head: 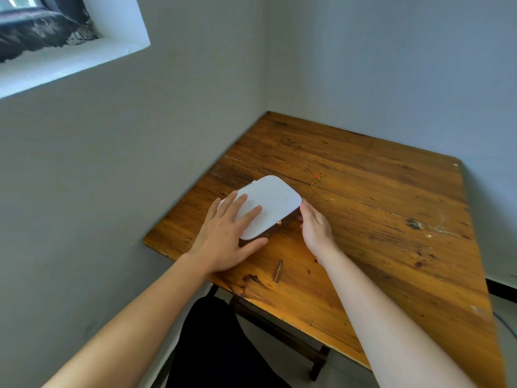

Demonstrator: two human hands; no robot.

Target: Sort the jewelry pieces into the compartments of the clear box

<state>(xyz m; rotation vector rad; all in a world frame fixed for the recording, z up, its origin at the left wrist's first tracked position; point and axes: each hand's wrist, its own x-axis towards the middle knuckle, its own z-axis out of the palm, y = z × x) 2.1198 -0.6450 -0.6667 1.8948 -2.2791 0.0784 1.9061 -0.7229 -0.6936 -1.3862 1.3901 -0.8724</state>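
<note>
A box (275,203) with a pale lid, dark sides and a small gold clasp on its front lies closed on the wooden table (363,219). My left hand (228,236) rests flat on the lid's near left part, fingers spread, thumb along the front edge. My right hand (314,228) touches the box's right side with its fingertips. A gold chain with a red bead (317,179) lies on the table just beyond the box, to the right. The box's inside is hidden.
The table stands in a corner between two grey walls. A window recess (70,37) is high on the left wall. A dark knot mark (278,270) shows on the wood near the front edge. A stool frame shows under the table.
</note>
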